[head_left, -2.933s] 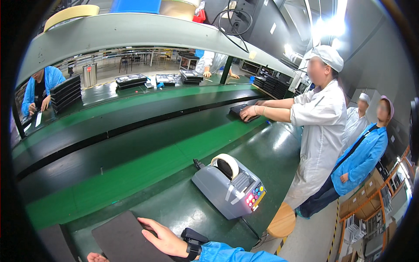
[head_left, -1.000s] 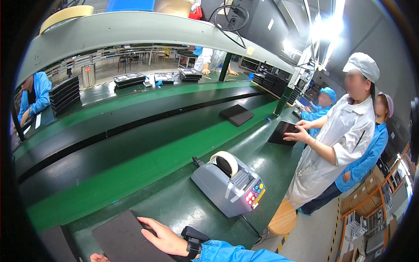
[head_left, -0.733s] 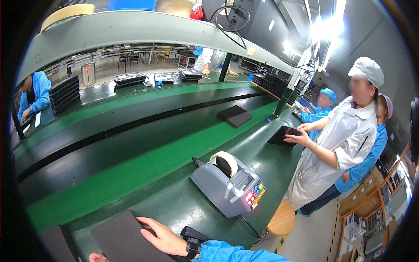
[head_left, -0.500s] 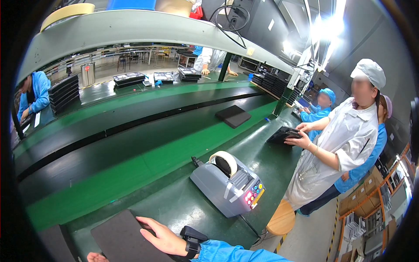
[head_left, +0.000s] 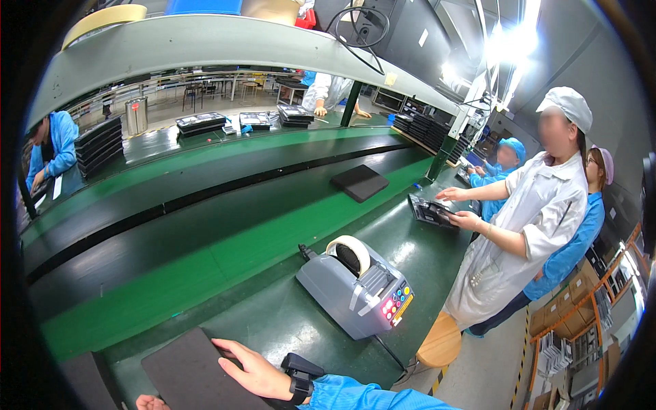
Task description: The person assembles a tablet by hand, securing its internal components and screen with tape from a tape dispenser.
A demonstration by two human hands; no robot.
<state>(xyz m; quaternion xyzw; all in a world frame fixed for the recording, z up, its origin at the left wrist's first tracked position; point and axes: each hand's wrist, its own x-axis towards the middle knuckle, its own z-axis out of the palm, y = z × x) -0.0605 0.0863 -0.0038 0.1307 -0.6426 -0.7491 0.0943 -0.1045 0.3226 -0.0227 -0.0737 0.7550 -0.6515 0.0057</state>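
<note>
A flat dark panel (head_left: 188, 372) with a matte face lies tilted at the near left, its lower part cut off by the picture's edge. My right hand (head_left: 258, 372) grips its right side, fingers stretched over the face. At its lower left side, my left hand (head_left: 152, 402) shows only a few curled fingers against the edge; the rest is out of view. Another dark panel (head_left: 89, 383) sits just left of it. To the right of my right hand stands a grey tape dispenser (head_left: 342, 294) with a roll of pale tape (head_left: 359, 249) and lit buttons.
A green conveyor belt (head_left: 225, 263) runs past the bench, carrying a black slab (head_left: 360, 183). On the right, a co-worker in white (head_left: 540, 205) handles a black device (head_left: 432, 210). A wooden stool (head_left: 439, 342) stands beside the bench; a shelf beam (head_left: 205, 44) crosses overhead.
The black slab on the belt has shifted slightly left. The white-clad co-worker has tilted the device and lifted one hand from it. My hands and the near panel stay put.
</note>
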